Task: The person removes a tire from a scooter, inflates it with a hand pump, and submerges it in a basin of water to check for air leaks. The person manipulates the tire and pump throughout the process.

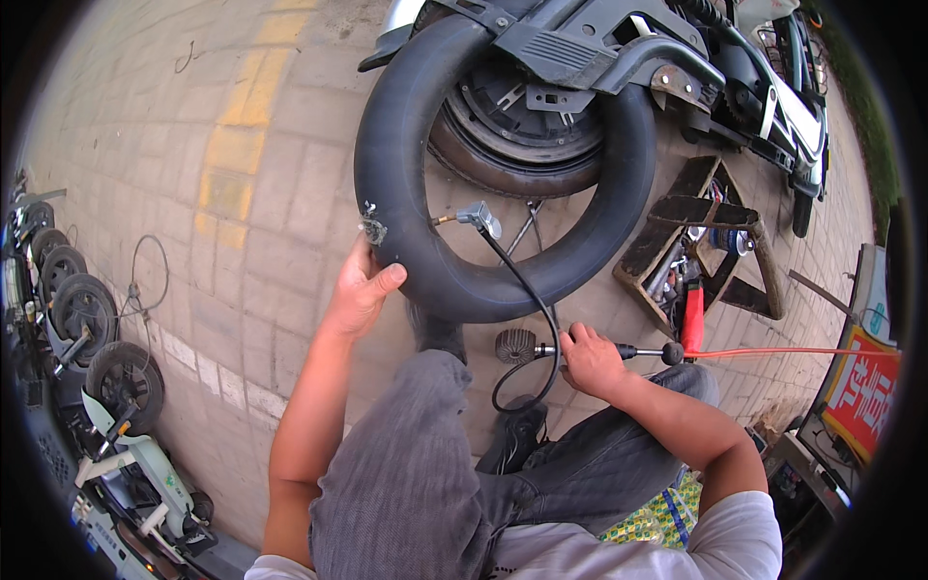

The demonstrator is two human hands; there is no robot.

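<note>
A swollen black inner tube (387,164) stands before me, ringed around part of the scooter's wheel (527,135). My left hand (362,295) grips its lower left edge, thumb toward me and some fingers hidden behind the rubber. Just above those fingers is a ragged greyish patch (372,228). A silver air chuck (478,218) sits on the brass valve stem (444,220) inside the ring. From the chuck a black hose (522,280) loops down to a tyre inflator (628,351) with a ribbed dark round end. My right hand (592,363) is closed around the inflator.
An orange air hose (773,351) runs right from the inflator. A wooden toolbox (643,242) with tools and a red-handled tool (693,314) stands at right. The scooter (619,48) fills the far side. Several small wheels (87,309) line the left. A red sign (863,391) is at right.
</note>
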